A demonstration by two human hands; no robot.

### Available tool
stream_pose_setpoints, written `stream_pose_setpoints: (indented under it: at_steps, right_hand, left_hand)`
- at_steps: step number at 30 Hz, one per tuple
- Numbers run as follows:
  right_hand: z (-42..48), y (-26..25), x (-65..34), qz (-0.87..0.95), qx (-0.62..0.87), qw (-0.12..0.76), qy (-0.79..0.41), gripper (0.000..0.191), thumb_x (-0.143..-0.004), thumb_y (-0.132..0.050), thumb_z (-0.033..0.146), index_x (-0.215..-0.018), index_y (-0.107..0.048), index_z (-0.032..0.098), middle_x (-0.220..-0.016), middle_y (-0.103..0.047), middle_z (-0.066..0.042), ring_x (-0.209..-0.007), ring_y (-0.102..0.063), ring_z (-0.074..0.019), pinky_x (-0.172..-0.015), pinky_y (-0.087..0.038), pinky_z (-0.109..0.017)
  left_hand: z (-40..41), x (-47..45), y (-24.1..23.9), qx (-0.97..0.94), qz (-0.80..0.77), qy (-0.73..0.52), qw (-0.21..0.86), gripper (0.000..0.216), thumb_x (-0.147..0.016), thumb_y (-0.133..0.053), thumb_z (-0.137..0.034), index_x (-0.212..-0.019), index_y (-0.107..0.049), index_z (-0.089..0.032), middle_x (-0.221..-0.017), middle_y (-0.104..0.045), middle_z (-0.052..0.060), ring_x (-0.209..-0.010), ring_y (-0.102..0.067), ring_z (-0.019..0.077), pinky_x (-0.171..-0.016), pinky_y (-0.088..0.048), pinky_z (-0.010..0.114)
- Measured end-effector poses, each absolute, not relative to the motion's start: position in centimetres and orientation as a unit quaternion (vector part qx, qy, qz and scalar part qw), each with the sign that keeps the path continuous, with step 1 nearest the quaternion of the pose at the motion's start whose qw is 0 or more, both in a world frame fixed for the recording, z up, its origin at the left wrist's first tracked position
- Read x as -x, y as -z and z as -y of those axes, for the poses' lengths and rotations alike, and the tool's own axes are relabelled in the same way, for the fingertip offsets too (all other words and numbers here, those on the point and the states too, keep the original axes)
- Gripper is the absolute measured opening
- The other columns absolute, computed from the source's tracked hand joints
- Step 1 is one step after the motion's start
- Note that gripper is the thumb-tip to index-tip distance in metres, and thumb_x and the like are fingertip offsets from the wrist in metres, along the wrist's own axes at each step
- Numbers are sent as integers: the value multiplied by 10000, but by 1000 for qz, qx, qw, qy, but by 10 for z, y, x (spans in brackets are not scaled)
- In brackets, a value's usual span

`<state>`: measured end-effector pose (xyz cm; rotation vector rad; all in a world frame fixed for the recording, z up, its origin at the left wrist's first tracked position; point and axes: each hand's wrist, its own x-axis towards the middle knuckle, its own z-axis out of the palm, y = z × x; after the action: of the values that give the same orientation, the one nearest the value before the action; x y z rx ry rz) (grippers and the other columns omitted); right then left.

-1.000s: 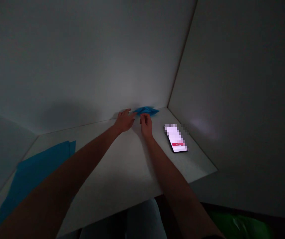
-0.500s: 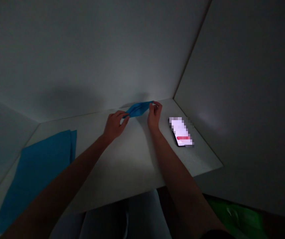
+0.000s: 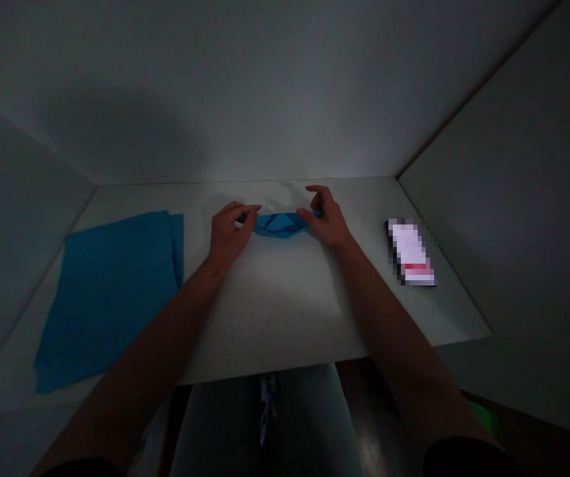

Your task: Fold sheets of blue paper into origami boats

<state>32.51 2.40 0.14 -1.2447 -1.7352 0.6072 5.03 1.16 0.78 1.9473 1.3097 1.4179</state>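
Observation:
Between my two hands is a small blue paper boat [image 3: 281, 224], with a raised triangular fold in its middle. My left hand [image 3: 231, 230] pinches its left tip between thumb and fingers. The right tip is in the grip of my right hand [image 3: 329, 217], thumb on the near side and index finger stretched up past it. Part of each tip is hidden by the fingers. Left of my left forearm lies a stack of large blue sheets [image 3: 111, 291], the upper one set off from the one below.
The white tabletop [image 3: 275, 311] is bounded by a white wall behind [image 3: 245, 99] and a panel on the right [image 3: 523, 218]. A lit phone [image 3: 411, 253] lies at the right side. My legs [image 3: 285, 424] are below the front edge; something green [image 3: 484, 416] is at lower right.
My view has shifted, so sheets and phone appear further right. The paper boat has turned from tilted to level, its triangular fold now showing. My right hand has turned, index finger now off the tip.

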Motion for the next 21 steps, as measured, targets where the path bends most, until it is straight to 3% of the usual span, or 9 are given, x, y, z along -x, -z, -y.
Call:
stream_pose_setpoints:
  at_steps: [6,9,11,16,21]
  right_hand:
    - [-19,-6,-313,722,522,377,-252,599,-909,-766,724,-1294,-668,275,-778,-615,9,-705,-540,-195,-694,-437,-347]
    - [-20,-5,-311,704,524,412,-247,558,-920,-771,701,-1261,-680,269,-872,-662,-15,-734,-584,-195,-704,-472,-345]
    - [-21,-4,-309,691,518,430,-264,552,-920,-783,688,-1259,-673,266,-949,-679,-27,-717,-587,-179,-678,-480,-337]
    - [-22,3,-299,691,447,456,-339,599,-884,-837,679,-1288,-636,287,-1030,-690,-28,-741,-618,-165,-650,-511,-311]
    - [-24,12,-289,721,380,443,-373,520,-924,-831,599,-1290,-642,281,-1020,-697,-23,-804,-638,-165,-700,-538,-301]
  left_hand:
    - [-10,-47,-8,-673,-446,-500,314,363,-1004,-698,-536,-1053,-847,-208,-872,-779,39,-689,-681,134,-680,-557,261]
    - [-12,-41,-6,-657,-385,-478,439,573,-1054,-529,-691,-1036,-812,-193,-635,-660,3,-534,-615,141,-562,-497,267]
    - [-13,-39,-6,-655,-368,-470,463,588,-1036,-537,-731,-968,-774,-197,-563,-570,-28,-490,-566,136,-537,-466,266]
    - [-11,-46,-4,-719,-377,-443,380,433,-860,-864,-552,-1099,-718,-222,-695,-532,-70,-596,-494,100,-603,-430,235]
    - [-11,-48,-1,-759,-400,-368,359,355,-923,-770,-347,-1254,-714,-230,-707,-533,-72,-614,-512,113,-628,-434,246]
